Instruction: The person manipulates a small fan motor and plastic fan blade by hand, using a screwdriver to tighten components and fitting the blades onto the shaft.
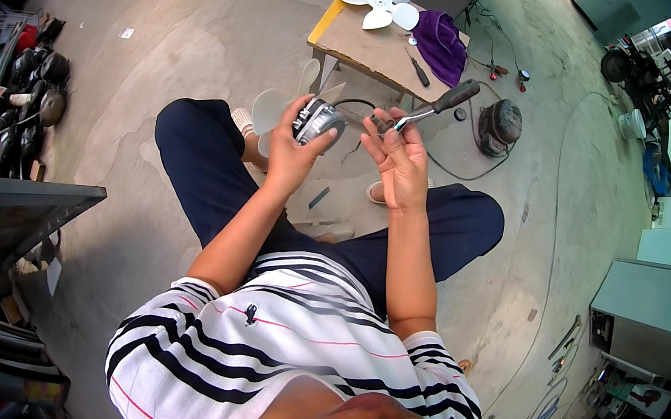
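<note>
My left hand [297, 140] is closed round a small silver electric motor [318, 123], held above the floor between my knees. In my right hand [399, 160], the fingers grip a tool with a dark grey handle [457, 95] and a shiny metal shaft, which looks like a ratchet wrench. A small brownish metal piece sits at its near end by my fingertips; I cannot make out its kind. A black cable [356, 102] arches from the motor toward my right hand. The hands are apart.
Ahead stands a low table [359, 37] bearing a white fan blade [382, 2], a purple cloth [441, 46] and a screwdriver [417, 68]. On the floor to its right lies a dark compressor [499, 126] with a cable. Black compressors [30, 94] crowd the left; a pale cabinet [662, 298] stands right.
</note>
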A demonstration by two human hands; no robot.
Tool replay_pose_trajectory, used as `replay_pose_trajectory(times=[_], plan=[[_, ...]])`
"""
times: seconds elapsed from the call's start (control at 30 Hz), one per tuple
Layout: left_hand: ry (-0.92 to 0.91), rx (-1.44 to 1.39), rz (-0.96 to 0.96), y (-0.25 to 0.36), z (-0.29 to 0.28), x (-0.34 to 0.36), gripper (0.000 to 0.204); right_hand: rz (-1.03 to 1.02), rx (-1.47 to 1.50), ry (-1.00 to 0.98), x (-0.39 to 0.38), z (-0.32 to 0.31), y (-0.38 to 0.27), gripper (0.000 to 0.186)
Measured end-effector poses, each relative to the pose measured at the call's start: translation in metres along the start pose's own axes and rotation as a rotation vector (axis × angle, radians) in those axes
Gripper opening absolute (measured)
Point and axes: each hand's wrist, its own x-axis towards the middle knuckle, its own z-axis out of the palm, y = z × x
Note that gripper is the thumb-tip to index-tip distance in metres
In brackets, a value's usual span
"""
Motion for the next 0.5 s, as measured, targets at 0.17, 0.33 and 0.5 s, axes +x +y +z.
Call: replay_pose_trajectory(times=[0.17,0.33,0.5], plan=[[-0.008,0.248,0.144,0.005,-0.002,0.0,0.063,-0.163,-0.594,-0.015,-0.004,0.002,0.007,0.032],[0.052,0.473,0.317,0.019,0.0,-0.005,0.06,-0.269,-0.902,-0.006,-0.013,0.015,0.012,0.033],[0.04,0.496,0.292,0.029,0.002,-0.011,0.063,-0.345,-1.112,-0.003,-0.016,0.027,0.01,0.031]])
